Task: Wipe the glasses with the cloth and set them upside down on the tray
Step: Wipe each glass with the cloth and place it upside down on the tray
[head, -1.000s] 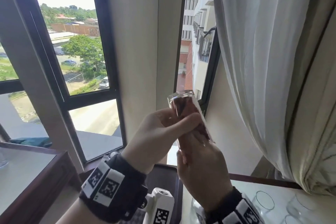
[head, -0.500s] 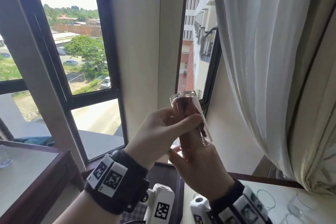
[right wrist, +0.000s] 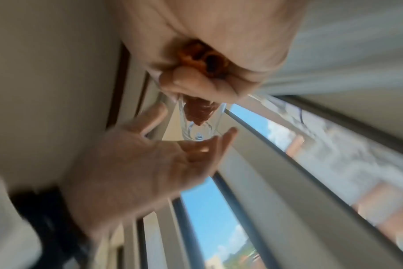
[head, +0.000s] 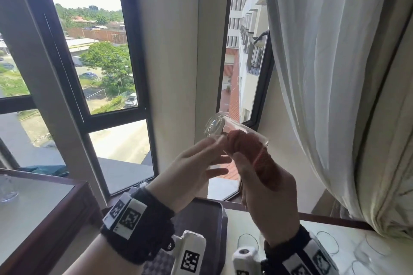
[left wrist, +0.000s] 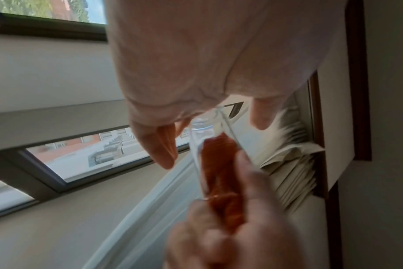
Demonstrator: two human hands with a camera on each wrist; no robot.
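While the left hand (head: 192,174) hovers with fingers spread and relaxed, only its fingertips (head: 220,140) near the closed base, the glass (head: 232,136) lies tilted in the air before the window — base up and to the left, mouth down and to the right. Its long axis runs between the two hands, and the right hand (head: 268,196) is the nearer, curled round the orange cloth (head: 252,152) stuffed into the mouth. Clear and tall, the glass looks clean through its base. Below sits the dark tray (head: 214,214); setting the glass down likely means drawing the cloth out first — more glasses (head: 326,243) stand at right.
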